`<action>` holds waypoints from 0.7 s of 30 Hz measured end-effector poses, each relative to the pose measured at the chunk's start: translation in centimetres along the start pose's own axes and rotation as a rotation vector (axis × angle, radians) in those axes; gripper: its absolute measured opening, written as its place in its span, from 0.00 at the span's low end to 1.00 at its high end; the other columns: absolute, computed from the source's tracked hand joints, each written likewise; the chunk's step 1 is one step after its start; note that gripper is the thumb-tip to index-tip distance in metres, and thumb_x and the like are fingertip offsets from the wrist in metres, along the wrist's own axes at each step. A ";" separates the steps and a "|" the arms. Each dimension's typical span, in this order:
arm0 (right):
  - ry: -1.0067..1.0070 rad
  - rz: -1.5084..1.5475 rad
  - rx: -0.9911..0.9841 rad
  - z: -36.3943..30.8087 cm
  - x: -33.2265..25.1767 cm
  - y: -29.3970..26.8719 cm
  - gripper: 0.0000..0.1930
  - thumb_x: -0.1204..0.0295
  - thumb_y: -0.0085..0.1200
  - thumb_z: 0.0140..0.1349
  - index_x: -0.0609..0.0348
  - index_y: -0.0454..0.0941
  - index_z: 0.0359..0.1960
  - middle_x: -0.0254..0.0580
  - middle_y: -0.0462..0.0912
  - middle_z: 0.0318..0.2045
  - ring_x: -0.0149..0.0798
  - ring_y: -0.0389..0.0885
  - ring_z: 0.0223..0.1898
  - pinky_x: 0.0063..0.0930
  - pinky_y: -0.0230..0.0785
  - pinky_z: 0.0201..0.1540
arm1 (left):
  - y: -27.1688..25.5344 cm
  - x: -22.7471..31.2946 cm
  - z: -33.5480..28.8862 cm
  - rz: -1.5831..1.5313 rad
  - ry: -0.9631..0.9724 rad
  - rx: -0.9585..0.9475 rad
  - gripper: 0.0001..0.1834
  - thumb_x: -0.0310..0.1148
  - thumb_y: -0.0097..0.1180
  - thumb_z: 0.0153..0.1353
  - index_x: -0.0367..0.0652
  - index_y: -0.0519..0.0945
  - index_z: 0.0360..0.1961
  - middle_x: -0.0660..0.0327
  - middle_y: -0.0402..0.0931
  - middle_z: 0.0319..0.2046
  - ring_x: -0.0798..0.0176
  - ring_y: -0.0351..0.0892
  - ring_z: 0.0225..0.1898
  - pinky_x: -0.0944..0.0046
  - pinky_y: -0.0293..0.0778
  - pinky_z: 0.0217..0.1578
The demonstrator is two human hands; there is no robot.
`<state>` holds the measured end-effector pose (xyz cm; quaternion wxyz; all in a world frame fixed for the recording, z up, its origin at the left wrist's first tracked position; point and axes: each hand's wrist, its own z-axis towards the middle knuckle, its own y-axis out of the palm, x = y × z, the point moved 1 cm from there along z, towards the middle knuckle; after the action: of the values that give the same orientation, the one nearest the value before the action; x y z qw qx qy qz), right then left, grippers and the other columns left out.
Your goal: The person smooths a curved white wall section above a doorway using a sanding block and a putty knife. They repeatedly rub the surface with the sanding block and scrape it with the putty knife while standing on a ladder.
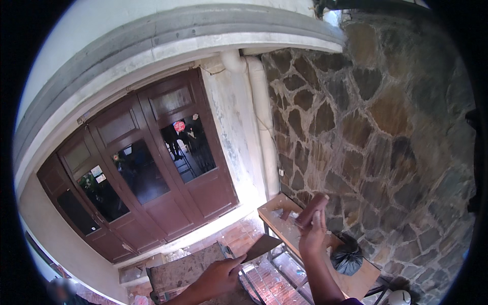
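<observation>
My right hand [312, 234] is raised in front of the stone wall [386, 127] and is closed around a brown cylindrical handle [311, 210] that sticks up and to the right. My left hand [219, 277] is lower, gripping the edge of a flat grey board [178, 270] held roughly level. A dark flat blade [262, 246] spans the gap between the two hands, one end at my left thumb. Whether the blade joins the handle is hidden by my fingers.
A wooden bench [277, 208] splashed with white stands against the wall, with a black plastic bag [347, 257] on it. A white drainpipe [262, 117] runs down the corner. Brown glazed double doors [152, 173] stand at left above a brick floor [239, 236].
</observation>
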<state>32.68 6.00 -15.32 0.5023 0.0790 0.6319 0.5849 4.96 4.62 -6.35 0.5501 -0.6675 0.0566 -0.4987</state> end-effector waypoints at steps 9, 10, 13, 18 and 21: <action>0.133 -0.253 0.300 -4.5 -0.4 -13.3 0.25 0.68 0.43 0.70 0.63 0.59 0.67 0.40 0.75 0.55 0.34 0.76 0.52 0.29 0.71 0.50 | -2.9 -1.5 -7.9 0.519 -0.383 0.241 0.22 0.42 0.50 0.60 0.43 0.74 0.54 0.47 0.79 0.22 0.38 0.78 0.26 0.41 0.73 0.33; 0.130 -0.262 0.293 -5.4 -0.4 -14.4 0.24 0.67 0.43 0.70 0.62 0.61 0.65 0.40 0.76 0.53 0.34 0.77 0.50 0.30 0.72 0.48 | -2.2 -2.3 -8.8 0.561 -0.436 0.183 0.23 0.42 0.50 0.60 0.43 0.75 0.54 0.47 0.79 0.22 0.39 0.78 0.26 0.41 0.73 0.33; 0.175 -0.331 0.395 -8.1 -1.0 -17.0 0.23 0.66 0.46 0.68 0.62 0.66 0.62 0.41 0.77 0.50 0.35 0.78 0.44 0.27 0.73 0.42 | 0.1 -4.6 -11.0 0.615 -0.508 0.055 0.24 0.44 0.50 0.58 0.44 0.76 0.54 0.47 0.79 0.23 0.40 0.79 0.28 0.42 0.74 0.34; 0.111 -0.540 0.301 -8.8 0.6 -18.4 0.27 0.64 0.53 0.65 0.59 0.65 0.64 0.42 0.73 0.54 0.35 0.77 0.41 0.22 0.74 0.33 | 2.9 -6.6 -10.8 0.536 -0.404 0.178 0.22 0.42 0.52 0.56 0.47 0.79 0.51 0.47 0.79 0.24 0.41 0.80 0.29 0.44 0.75 0.34; 0.431 -0.436 0.369 -8.2 3.0 -18.2 0.23 0.61 0.54 0.65 0.64 0.72 0.56 0.44 0.77 0.47 0.37 0.80 0.36 0.28 0.77 0.25 | 3.1 -6.4 -10.0 0.478 -0.366 0.203 0.24 0.39 0.55 0.54 0.47 0.77 0.54 0.47 0.79 0.24 0.42 0.79 0.27 0.48 0.75 0.32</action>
<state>34.13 -2.81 -33.40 0.4476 -0.0933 0.8204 0.3433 -4.07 0.60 -13.64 0.7164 -0.6557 0.0619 -0.2301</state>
